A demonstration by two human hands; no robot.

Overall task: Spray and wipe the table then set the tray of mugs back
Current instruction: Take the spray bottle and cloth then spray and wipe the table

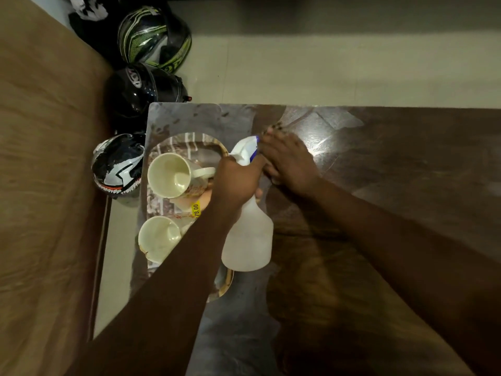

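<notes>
My left hand (pixel 235 183) grips the neck of a translucent white spray bottle (pixel 248 240) with a white and blue trigger head (pixel 245 149), held above the table's left part. My right hand (pixel 287 161) lies against the nozzle end of the sprayer, fingers together; whether it holds anything I cannot tell. Under my left arm sits a patterned oval tray (pixel 187 143) holding cream mugs, one lying at the back (pixel 169 175) and one nearer me (pixel 157 238). The tray rests on a grey mat (pixel 187 118) on the dark wooden table (pixel 393 164).
Three motorcycle helmets lie on the floor left of the table: a green and black one (pixel 151 36), a black one (pixel 143 90) and a white and black one (pixel 119 166). A brown bed surface (pixel 46 185) fills the left side. Pale floor (pixel 325 63) runs beyond the table's far edge.
</notes>
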